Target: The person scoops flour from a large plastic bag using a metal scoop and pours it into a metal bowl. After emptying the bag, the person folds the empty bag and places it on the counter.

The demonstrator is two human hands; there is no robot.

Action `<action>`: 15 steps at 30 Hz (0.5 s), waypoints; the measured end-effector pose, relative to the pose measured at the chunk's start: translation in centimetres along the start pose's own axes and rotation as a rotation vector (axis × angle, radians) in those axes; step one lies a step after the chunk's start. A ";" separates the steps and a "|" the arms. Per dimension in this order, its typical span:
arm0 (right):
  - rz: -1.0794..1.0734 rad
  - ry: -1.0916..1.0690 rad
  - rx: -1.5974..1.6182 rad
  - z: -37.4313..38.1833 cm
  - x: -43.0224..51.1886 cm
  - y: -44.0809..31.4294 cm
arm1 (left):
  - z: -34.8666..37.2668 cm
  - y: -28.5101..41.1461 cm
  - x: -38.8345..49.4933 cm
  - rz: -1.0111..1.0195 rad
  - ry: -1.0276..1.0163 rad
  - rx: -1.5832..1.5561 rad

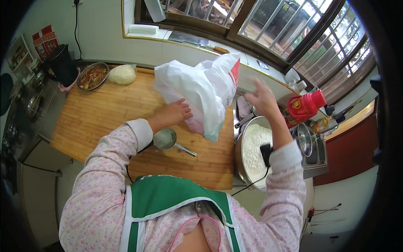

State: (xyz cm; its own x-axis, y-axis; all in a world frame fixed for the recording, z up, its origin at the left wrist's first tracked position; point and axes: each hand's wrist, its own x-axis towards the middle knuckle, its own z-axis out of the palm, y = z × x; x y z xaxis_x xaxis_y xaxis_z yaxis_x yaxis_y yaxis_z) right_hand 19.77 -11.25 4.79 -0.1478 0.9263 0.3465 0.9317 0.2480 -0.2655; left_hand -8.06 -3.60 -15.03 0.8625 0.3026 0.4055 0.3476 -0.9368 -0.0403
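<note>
A large white plastic bag (195, 88) with red print stands bunched on a wooden board (104, 116). My left hand (176, 111) rests against the bag's lower left side; whether its fingers pinch the plastic cannot be told. Just below that hand a metal scoop (165, 138) with white powder on it lies on the board. Raised to the right of the bag is my right hand (261, 96), blurred, its fingers spread and nothing visible in them. Under my right forearm stands a big metal bowl (240, 157) of white flour (255, 151), partly hidden by the arm.
A plate of food (93, 76), a bagged pale lump (122, 74) and a black jug (59, 64) are at the back left. A red thermos flask (302, 107) and a metal basin (303, 138) stand beyond the flour bowl. A barred window and its tiled sill run behind.
</note>
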 end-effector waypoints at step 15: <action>0.067 0.026 -0.458 -1.7 15.2 6.3 | 0.8 -2.4 -2.3 0.138 -0.178 -0.017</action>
State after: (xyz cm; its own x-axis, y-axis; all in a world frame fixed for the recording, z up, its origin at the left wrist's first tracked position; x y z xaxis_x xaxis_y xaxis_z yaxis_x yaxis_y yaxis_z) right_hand 23.96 3.90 9.92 -0.0789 0.9271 0.3665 0.9904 0.0312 0.1343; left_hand -10.61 -1.90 -16.65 0.9533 0.1959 0.2299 0.2165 -0.9739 -0.0680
